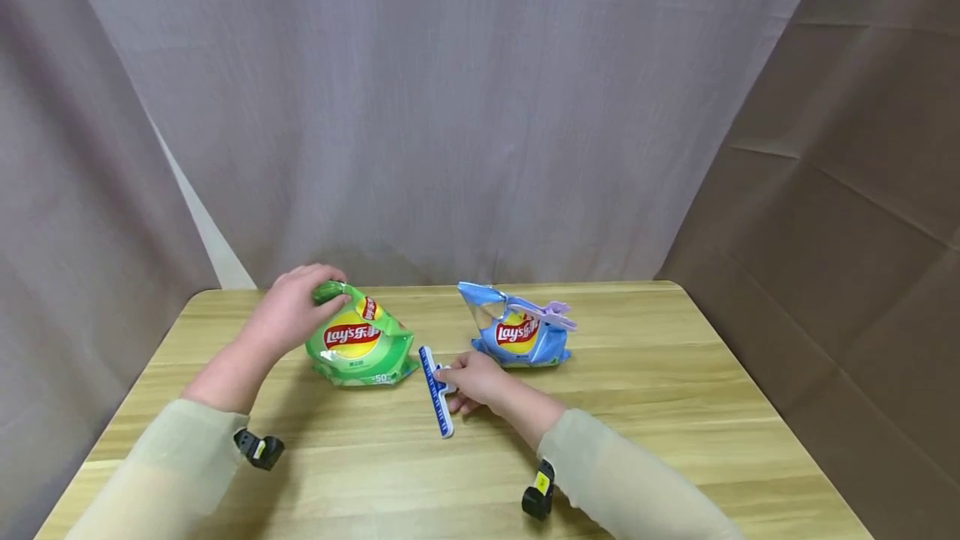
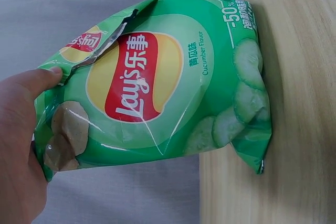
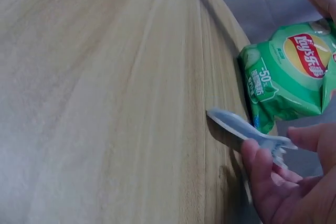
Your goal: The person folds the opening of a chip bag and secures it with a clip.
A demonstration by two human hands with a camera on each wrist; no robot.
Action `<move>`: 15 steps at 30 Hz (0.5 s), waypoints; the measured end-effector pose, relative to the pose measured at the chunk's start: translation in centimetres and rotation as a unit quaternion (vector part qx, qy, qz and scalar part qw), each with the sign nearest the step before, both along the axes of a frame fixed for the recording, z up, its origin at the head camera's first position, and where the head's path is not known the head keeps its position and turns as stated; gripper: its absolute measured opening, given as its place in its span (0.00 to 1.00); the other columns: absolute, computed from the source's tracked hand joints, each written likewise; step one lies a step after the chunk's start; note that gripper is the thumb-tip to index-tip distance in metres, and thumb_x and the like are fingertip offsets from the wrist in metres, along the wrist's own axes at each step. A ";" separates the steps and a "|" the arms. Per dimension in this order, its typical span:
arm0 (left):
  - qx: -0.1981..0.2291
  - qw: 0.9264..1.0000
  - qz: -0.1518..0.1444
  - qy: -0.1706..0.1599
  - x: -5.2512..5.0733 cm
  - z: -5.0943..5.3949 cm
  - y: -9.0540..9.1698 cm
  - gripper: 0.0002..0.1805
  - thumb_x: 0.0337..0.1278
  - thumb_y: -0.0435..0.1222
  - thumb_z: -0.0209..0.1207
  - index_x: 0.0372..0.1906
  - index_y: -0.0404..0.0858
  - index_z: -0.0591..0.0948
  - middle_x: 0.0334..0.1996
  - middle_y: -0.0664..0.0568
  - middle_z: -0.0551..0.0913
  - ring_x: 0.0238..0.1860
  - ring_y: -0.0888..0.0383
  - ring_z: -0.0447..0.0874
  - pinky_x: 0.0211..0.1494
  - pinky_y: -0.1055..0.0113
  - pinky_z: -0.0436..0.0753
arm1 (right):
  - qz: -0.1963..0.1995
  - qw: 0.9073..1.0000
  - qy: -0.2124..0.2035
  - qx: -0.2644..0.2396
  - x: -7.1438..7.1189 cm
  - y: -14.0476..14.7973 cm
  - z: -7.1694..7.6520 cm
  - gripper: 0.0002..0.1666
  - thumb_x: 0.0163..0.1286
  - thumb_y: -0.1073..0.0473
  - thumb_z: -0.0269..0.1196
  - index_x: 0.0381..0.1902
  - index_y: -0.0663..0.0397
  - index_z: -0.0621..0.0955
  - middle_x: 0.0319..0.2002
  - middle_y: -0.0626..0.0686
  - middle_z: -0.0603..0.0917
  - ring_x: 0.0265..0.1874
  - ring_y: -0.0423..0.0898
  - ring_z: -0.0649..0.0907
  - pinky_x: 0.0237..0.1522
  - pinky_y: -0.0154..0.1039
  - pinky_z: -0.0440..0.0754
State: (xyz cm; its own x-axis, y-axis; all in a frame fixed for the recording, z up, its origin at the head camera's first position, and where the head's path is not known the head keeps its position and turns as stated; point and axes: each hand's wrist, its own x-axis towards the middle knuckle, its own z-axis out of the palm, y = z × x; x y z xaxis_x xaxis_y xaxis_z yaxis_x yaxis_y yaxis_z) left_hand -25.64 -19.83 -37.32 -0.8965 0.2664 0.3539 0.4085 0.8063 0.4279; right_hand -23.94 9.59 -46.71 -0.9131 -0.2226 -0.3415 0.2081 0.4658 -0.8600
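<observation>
Your table [image 1: 375,482] has the cucumber chip bag [image 1: 352,348] at eleven o'clock, the pegged chip bag [image 1: 517,340] at one; between, nearer you, at twelve, the clip [image 1: 433,394].

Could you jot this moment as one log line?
left hand: grips green bag by top | right hand: pinches blue clip | blue bag: on table, purple clip attached

Left sleeve [image 1: 161,465]: long, pale sage-green cloth, shading to a creamier tone away from the cuff, which is wide and loose.
Right sleeve [image 1: 633,477]: the same pale, soft-looking cloth, plain, with light creases near its cuff.
Left wrist camera [image 1: 258,449]: small, blocky black housing at the cuff, with a little yellow-and-white label.
Right wrist camera [image 1: 537,492]: similar black housing, rounded at one end, with a bright yellow label.
Left hand [image 1: 303,298]: bare.
Right hand [image 1: 476,381]: bare.
</observation>
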 end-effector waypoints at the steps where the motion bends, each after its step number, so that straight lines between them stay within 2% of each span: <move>1: 0.000 1.000 0.001 -0.002 0.0 0.0 0.0 0.15 0.64 0.41 0.63 0.52 0.40 0.81 0.54 0.44 0.82 0.60 0.42 0.75 0.67 0.41 0.66 | -0.005 1.000 0.006 0.003 0.1 0.0 0.1 0.14 0.69 0.55 0.65 0.36 0.60 0.75 0.29 0.56 0.83 0.19 0.46 0.84 0.20 0.36 0.83; 6: 0.002 1.000 0.001 0.000 0.1 0.0 0.0 0.14 0.64 0.40 0.64 0.51 0.39 0.81 0.53 0.44 0.83 0.59 0.42 0.75 0.67 0.41 0.65 | -0.033 0.997 0.064 0.031 0.2 -0.3 0.4 0.14 0.68 0.56 0.66 0.38 0.60 0.73 0.29 0.56 0.83 0.22 0.49 0.86 0.23 0.42 0.84; 11: 0.000 1.000 -0.003 0.007 0.1 0.1 0.1 0.14 0.63 0.40 0.64 0.51 0.39 0.81 0.52 0.44 0.83 0.58 0.42 0.76 0.67 0.41 0.64 | -0.040 0.995 0.090 0.018 0.5 -0.4 1.1 0.14 0.69 0.57 0.65 0.39 0.60 0.73 0.30 0.57 0.83 0.28 0.53 0.87 0.27 0.46 0.85; 15: 0.000 1.000 -0.006 0.015 0.0 0.1 0.0 0.14 0.63 0.40 0.64 0.50 0.39 0.82 0.51 0.44 0.83 0.57 0.42 0.76 0.67 0.41 0.64 | -0.032 0.992 0.117 0.036 0.7 -0.4 1.5 0.14 0.69 0.56 0.64 0.40 0.58 0.72 0.27 0.55 0.82 0.23 0.49 0.83 0.24 0.41 0.82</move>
State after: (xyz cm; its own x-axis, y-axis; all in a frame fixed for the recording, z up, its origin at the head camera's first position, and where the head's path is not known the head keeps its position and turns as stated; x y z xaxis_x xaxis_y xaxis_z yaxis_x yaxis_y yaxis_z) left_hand -25.60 -19.78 -37.27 -0.8823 0.2778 0.3799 0.4310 0.8011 0.4153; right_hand -23.22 9.14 -45.19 -0.9807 -0.1450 -0.1309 0.0370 0.5201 -0.8533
